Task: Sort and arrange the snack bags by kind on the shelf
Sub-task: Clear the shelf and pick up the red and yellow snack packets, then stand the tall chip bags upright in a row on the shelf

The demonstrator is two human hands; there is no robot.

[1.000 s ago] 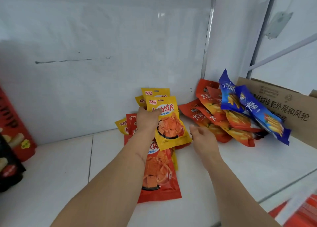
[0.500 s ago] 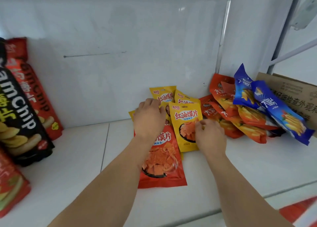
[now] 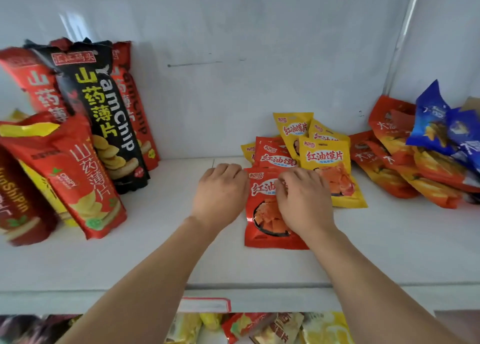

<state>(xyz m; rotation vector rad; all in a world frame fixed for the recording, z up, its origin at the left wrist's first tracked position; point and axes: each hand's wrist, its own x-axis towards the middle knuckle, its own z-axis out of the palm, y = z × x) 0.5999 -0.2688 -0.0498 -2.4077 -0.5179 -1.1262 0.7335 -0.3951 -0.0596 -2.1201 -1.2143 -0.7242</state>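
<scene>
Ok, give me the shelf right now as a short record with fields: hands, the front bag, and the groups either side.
left hand: fingers curled, on the shelf at the left edge of the front red bag; grip unclear
right hand: on the front red bag, fingers curled over its upper part
front red bag: lying flat
behind it: yellow bags, leaning
far left: yam chip bags, standing
far right: orange bags and blue bags, piled

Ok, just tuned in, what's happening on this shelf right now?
A person is sorting snack bags. The right hand lies on the front red bag, fingers curled at its top; the left hand sits at its left edge. Yellow bags lean behind, yam chip bags stand at left, orange and blue bags are piled at right.
</scene>
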